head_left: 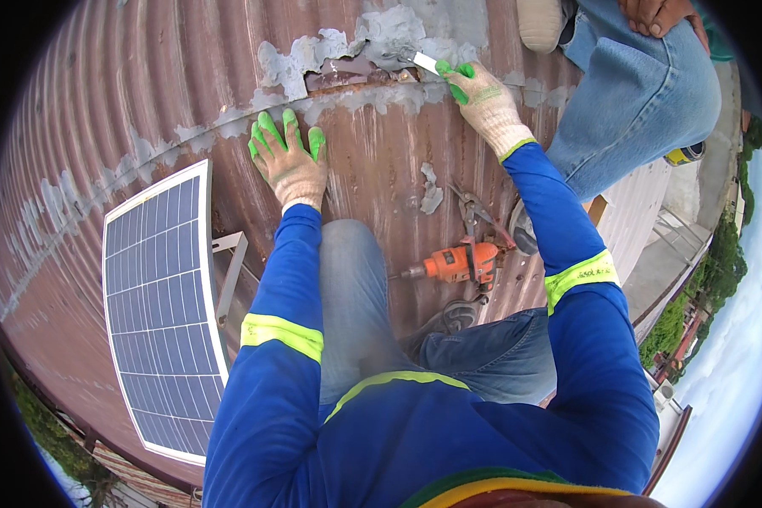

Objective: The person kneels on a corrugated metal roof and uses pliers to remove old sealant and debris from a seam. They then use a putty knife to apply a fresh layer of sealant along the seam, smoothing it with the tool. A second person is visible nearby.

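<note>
My right hand, in a white glove with green fingertips, is closed around a flat white strip-like tool. The tool's far end meets wet-looking grey sealant on the rusty corrugated roof; whether it is a brush or a spreader I cannot tell. My left hand, gloved the same way, lies spread on the roof metal just below the seam, holding nothing. Between the hands, above the seam, a torn dark gap shows in the sealant's edge.
An orange power drill lies by my knee, with pliers beyond it. A solar panel stands at the left on a metal bracket. Another person's jeans-clad leg is close at the upper right, near a can.
</note>
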Motion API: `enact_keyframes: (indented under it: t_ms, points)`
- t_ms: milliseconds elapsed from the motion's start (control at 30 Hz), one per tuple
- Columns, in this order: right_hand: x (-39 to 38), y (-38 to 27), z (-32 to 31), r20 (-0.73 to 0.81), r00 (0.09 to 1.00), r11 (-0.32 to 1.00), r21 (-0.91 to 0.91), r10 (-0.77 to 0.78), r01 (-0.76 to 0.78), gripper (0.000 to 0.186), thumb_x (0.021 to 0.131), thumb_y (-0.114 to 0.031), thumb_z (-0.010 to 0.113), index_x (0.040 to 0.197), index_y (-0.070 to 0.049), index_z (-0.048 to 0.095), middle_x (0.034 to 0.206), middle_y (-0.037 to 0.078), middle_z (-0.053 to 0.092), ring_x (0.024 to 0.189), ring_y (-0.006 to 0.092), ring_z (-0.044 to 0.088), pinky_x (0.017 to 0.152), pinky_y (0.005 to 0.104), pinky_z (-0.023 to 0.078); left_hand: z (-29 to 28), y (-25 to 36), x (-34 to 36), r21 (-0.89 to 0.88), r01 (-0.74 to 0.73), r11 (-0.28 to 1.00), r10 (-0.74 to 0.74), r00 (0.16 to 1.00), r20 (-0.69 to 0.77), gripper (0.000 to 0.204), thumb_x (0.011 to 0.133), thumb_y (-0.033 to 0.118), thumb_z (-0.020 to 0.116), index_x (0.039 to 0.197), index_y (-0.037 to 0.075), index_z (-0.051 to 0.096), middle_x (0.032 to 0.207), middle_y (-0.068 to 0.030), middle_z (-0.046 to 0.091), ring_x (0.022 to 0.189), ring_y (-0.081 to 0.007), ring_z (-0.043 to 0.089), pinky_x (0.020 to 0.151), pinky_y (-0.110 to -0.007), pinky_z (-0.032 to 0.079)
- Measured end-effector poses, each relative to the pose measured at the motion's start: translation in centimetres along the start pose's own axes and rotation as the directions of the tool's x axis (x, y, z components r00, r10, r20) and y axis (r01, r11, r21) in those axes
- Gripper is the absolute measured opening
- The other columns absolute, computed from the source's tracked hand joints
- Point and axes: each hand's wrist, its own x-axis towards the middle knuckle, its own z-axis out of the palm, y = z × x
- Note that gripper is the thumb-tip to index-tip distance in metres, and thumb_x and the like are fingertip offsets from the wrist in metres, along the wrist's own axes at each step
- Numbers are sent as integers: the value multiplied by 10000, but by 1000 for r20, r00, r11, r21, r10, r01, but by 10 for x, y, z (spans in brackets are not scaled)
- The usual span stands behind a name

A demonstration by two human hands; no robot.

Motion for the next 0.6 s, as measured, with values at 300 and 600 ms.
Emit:
enact_keyframes:
  t_ms: [300, 600]
  points:
    - [-42, -18, -8, 103, 970, 972, 55, 222, -228, 333, 1065, -241, 584, 1385, -245, 676, 1163, 119, 655, 1037, 357, 711, 840, 490, 603, -4, 2, 1, -2, -11, 1000, 11, 1000, -10, 637, 1033, 523, 621, 1561, 173, 569, 1715, -256, 340, 1595, -471, 288, 1301, -621, 226]
    - [-1, -19, 2, -55, 996, 995, -66, 67, -71, 374, 1005, -171, 653, 1359, -282, 694, 1103, 69, 644, 993, 290, 711, 814, 454, 607, 2, 2, -1, 22, -5, 1000, 5, 1000, -28, 621, 1048, 501, 608, 1577, 179, 553, 1718, -258, 338, 1573, -481, 324, 1294, -615, 238]
